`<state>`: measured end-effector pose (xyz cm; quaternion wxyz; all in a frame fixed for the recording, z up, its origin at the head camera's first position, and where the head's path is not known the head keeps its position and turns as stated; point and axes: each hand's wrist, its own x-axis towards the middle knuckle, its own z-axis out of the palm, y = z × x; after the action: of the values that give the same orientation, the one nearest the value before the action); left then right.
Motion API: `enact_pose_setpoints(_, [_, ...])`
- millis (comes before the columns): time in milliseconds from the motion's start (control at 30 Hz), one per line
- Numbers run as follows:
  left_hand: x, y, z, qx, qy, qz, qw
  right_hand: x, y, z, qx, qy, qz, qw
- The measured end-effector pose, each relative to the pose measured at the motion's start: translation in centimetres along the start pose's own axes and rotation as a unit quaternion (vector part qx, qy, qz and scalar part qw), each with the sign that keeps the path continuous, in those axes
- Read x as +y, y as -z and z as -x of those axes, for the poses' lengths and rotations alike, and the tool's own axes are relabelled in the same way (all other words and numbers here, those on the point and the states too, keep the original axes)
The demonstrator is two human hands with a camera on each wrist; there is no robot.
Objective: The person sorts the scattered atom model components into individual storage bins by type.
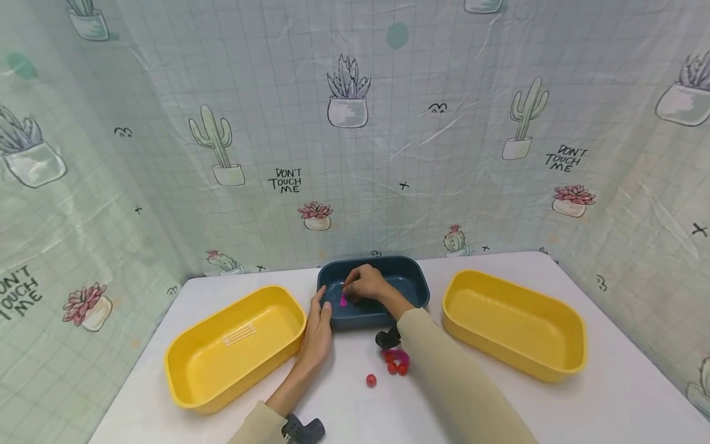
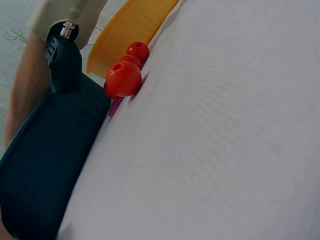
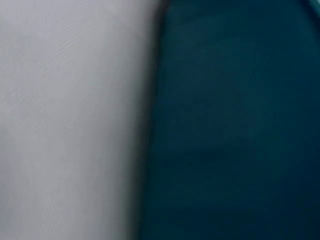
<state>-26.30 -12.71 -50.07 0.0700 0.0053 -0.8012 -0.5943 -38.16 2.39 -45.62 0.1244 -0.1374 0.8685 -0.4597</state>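
In the head view, my right hand [image 1: 366,283] reaches into the dark blue bin [image 1: 363,322] with its fingers curled. At its fingertips is a small magenta piece [image 1: 343,301], broad at the bottom and narrow on top, which the fingers seem to pinch. My left hand [image 1: 317,333] lies against the bin's left side, its fingers fairly straight. On the table in front of the bin sit several red beads [image 1: 392,368] with holes, close to more magenta pieces [image 1: 402,356] partly hidden by the right forearm. A single red bead [image 1: 371,380] lies apart. The right wrist view shows only bin wall and table.
A yellow bin [image 1: 188,394] on the left holds several thin pale sticks [image 1: 240,334]. Another yellow bin [image 1: 516,357] stands to the right. Behind the white table [image 1: 355,413] hangs a patterned curtain [image 1: 355,160] with cactus drawings.
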Motion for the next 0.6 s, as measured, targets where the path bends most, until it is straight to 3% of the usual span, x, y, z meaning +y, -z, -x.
enact_pose_setpoints(233, [-0.2,0.1,0.1,-0.002,-0.006,-0.002,1.0,-1.3,1.6,1.8,0.016,0.049,-0.048,0.9975])
enact_pose_setpoints(400, [-0.1,0.1,0.1,-0.005,-0.009,-0.004,0.9999,-2.6,3.4,4.5,0.014,0.097,-0.044,0.9942])
enact_pose_setpoints(600, [0.0,0.0,0.1,-0.001,-0.006,0.0,1.0,-2.7,5.6,8.0,0.024,0.124,-0.028,0.9916])
